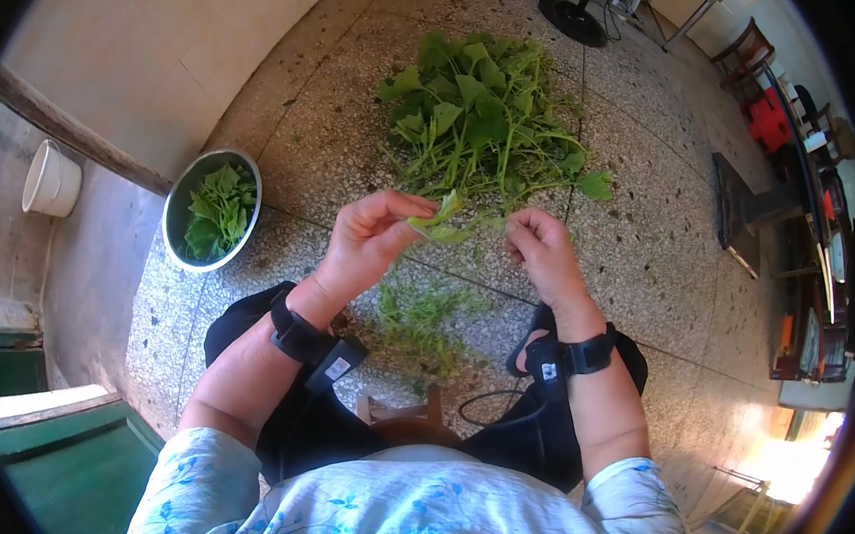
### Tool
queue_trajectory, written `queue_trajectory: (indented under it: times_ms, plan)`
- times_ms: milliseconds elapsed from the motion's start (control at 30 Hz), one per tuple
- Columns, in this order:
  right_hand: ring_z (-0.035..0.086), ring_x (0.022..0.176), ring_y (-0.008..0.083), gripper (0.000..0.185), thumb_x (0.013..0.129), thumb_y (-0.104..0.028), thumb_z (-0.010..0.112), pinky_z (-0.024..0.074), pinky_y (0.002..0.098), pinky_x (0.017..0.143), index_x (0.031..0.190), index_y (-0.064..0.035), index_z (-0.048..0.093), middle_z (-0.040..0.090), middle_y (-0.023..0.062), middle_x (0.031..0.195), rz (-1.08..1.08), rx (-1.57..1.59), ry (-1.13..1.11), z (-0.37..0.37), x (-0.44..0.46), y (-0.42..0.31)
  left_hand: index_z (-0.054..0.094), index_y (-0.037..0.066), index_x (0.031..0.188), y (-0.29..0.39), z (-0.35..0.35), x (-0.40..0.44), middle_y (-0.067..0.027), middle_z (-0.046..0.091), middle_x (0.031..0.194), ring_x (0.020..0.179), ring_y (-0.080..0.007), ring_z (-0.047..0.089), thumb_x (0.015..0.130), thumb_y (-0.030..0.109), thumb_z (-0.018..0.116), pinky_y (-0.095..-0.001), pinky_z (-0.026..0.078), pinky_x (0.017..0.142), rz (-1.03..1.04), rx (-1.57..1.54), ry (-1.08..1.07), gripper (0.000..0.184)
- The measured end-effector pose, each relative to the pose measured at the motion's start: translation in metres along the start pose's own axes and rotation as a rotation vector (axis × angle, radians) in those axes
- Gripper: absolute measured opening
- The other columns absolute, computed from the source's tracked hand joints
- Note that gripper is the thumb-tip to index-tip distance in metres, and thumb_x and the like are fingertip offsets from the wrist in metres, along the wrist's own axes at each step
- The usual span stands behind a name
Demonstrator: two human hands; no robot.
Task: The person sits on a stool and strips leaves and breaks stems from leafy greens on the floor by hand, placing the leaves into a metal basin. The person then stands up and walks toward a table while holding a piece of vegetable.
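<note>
Between my hands is a pale green leafy shoot [441, 231]. My left hand [376, 233] pinches its leafy part between thumb and fingers. My right hand [544, 250] is closed in a pinch at the thin right end of the shoot, where a fine strand runs to the fingertips. Just beyond the hands a large heap of leafy green vines [481, 114] lies on the floor. Below the hands, between my feet, thin green peelings and stem scraps [429, 316] are scattered. To the left stands a metal bowl [255, 208] with picked green leaves [218, 210] inside.
I sit low on a wooden stool [429, 404] over a speckled stone floor [660, 311]. A white bucket [51, 180] is at the far left, above a green door panel [82, 471]. A black round stand base [572, 21] is at the back; furniture lines the right.
</note>
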State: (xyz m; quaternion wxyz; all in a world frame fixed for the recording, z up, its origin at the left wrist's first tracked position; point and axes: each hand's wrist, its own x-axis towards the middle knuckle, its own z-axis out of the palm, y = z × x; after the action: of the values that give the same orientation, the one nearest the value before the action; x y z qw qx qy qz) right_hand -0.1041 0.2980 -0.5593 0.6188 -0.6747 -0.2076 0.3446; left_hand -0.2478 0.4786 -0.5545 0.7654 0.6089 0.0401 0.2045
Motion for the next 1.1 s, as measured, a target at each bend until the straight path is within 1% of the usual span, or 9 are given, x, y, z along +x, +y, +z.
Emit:
queue_trajectory:
  times_ms: [233, 300, 400, 467, 733, 833, 900, 1033, 1100]
  plan:
    - [0.058, 0.067, 0.0174, 0.021, 0.071, -0.012, 0.061, 0.0451, 0.0270, 0.061, 0.088, -0.0006, 0.055, 0.061, 0.0090, 0.076, -0.389, -0.865, -0.166, 0.010, -0.015, 0.025, 0.055, 0.002, 0.090, -0.005, -0.004, 0.004, -0.0114, 0.050, 0.111, 0.094, -0.0144, 0.051, 0.078, 0.002, 0.055, -0.0266, 0.046, 0.072, 0.025, 0.048, 0.041, 0.011]
    - [0.059, 0.068, 0.0190, 0.023, 0.070, -0.013, 0.062, 0.0452, 0.0279, 0.061, 0.088, -0.0004, 0.055, 0.061, 0.0101, 0.077, -0.411, -0.931, -0.167, 0.022, -0.020, 0.013, 0.054, 0.002, 0.083, -0.004, 0.001, 0.005, -0.0109, 0.053, 0.107, 0.092, -0.0171, 0.053, 0.073, -0.001, 0.057, -0.0285, 0.047, 0.065, 0.116, 0.526, 0.098, 0.010]
    - [0.057, 0.064, 0.0161, 0.020, 0.075, -0.018, 0.060, 0.0445, 0.0254, 0.059, 0.085, -0.0004, 0.056, 0.060, 0.0078, 0.073, -0.345, -0.470, -0.079, 0.044, -0.026, -0.016, 0.052, 0.004, 0.076, 0.002, 0.012, 0.008, -0.0105, 0.056, 0.099, 0.088, -0.0220, 0.055, 0.066, -0.003, 0.058, -0.0306, 0.047, 0.061, 0.318, 0.951, 0.058, 0.013]
    - [0.054, 0.060, 0.0116, 0.020, 0.080, -0.021, 0.057, 0.0422, 0.0220, 0.055, 0.081, -0.0012, 0.057, 0.059, 0.0054, 0.070, 0.018, 0.082, -0.143, 0.052, -0.024, -0.025, 0.052, 0.004, 0.074, 0.000, 0.018, 0.009, -0.0099, 0.057, 0.094, 0.085, -0.0247, 0.055, 0.063, -0.003, 0.059, -0.0312, 0.047, 0.060, 0.408, 1.030, 0.051, 0.014]
    - [0.052, 0.056, 0.0058, 0.017, 0.082, -0.018, 0.054, 0.0375, 0.0176, 0.042, 0.083, -0.0010, 0.057, 0.058, 0.0038, 0.067, 0.152, 0.078, -0.019, 0.049, -0.016, -0.021, 0.051, 0.006, 0.072, 0.000, 0.030, 0.007, -0.0075, 0.057, 0.078, 0.078, -0.0266, 0.054, 0.058, 0.001, 0.058, -0.0339, 0.047, 0.059, 0.601, 1.205, 0.005, 0.016]
    - [0.053, 0.058, 0.0067, 0.013, 0.081, -0.014, 0.055, 0.0402, 0.0185, 0.046, 0.083, -0.0003, 0.056, 0.059, 0.0044, 0.067, 0.051, -0.003, 0.025, 0.051, -0.018, -0.018, 0.051, 0.003, 0.072, -0.004, 0.032, 0.000, -0.0068, 0.057, 0.072, 0.067, -0.0227, 0.055, 0.065, -0.001, 0.058, -0.0308, 0.046, 0.058, 0.367, 1.061, -0.077, 0.011]
    - [0.054, 0.058, 0.0068, 0.012, 0.080, -0.012, 0.056, 0.0411, 0.0192, 0.048, 0.082, 0.0000, 0.056, 0.059, 0.0040, 0.067, -0.063, -0.050, 0.009, 0.050, -0.016, -0.010, 0.051, 0.001, 0.075, -0.001, 0.036, -0.002, -0.0047, 0.056, 0.069, 0.061, -0.0134, 0.054, 0.070, 0.004, 0.059, -0.0242, 0.043, 0.053, -0.032, 0.764, -0.008, 0.010]
    - [0.052, 0.060, 0.0057, 0.009, 0.079, -0.008, 0.057, 0.0419, 0.0207, 0.052, 0.081, 0.0003, 0.056, 0.058, 0.0017, 0.068, -0.221, -0.286, -0.041, 0.041, -0.011, -0.007, 0.053, 0.001, 0.082, -0.001, 0.030, -0.002, -0.0020, 0.057, 0.071, 0.059, -0.0068, 0.052, 0.076, 0.010, 0.059, -0.0196, 0.039, 0.049, -0.140, 0.600, -0.006, 0.012]
    - [0.051, 0.060, 0.0049, 0.009, 0.079, -0.008, 0.057, 0.0415, 0.0207, 0.053, 0.081, 0.0004, 0.056, 0.058, 0.0007, 0.067, -0.217, -0.266, -0.054, 0.037, -0.010, -0.014, 0.053, 0.003, 0.089, 0.008, 0.029, -0.002, 0.0001, 0.056, 0.072, 0.058, -0.0064, 0.051, 0.079, 0.011, 0.057, -0.0185, 0.038, 0.047, -0.381, 0.082, -0.034, 0.013]
